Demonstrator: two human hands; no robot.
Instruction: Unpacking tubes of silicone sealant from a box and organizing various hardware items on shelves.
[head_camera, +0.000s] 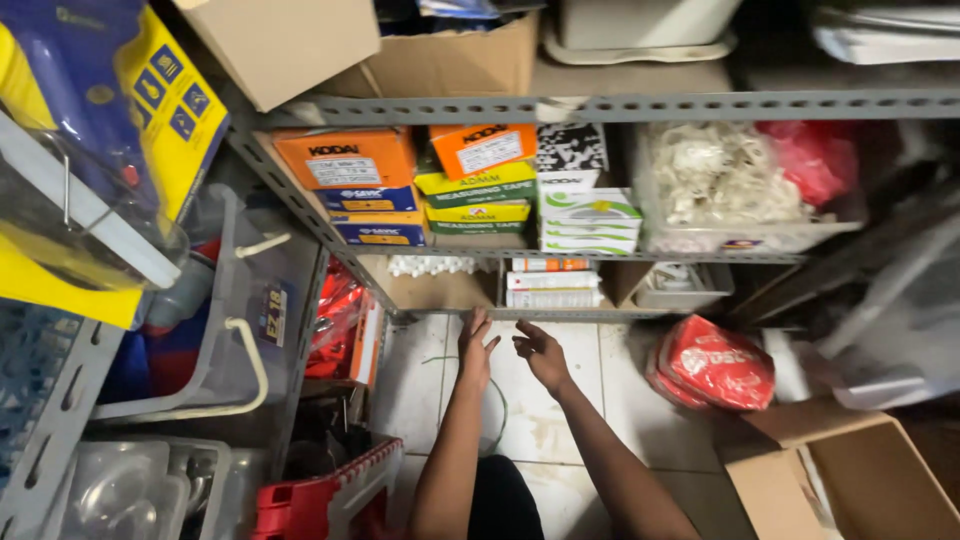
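Both of my arms reach forward and down toward the bottom of a grey metal shelf rack (640, 106). My left hand (476, 345) has its fingers spread and holds nothing. Beside it, my right hand (540, 352) is also open with curled fingers, empty. They hover above the white tiled floor (520, 420), just in front of the lowest shelf, where white and orange flat boxes (552, 284) lie stacked. A thin green wire loop (497, 400) lies on the tiles under my left forearm.
Orange boxes (345, 158), blue boxes (366, 200) and green-and-white boxes (588, 215) fill the middle shelf. A clear tub of white parts (722, 190) stands to the right. A red plastic bag (715, 365) and an open cardboard box (850, 480) sit on the floor right; clear bins (240, 320) left.
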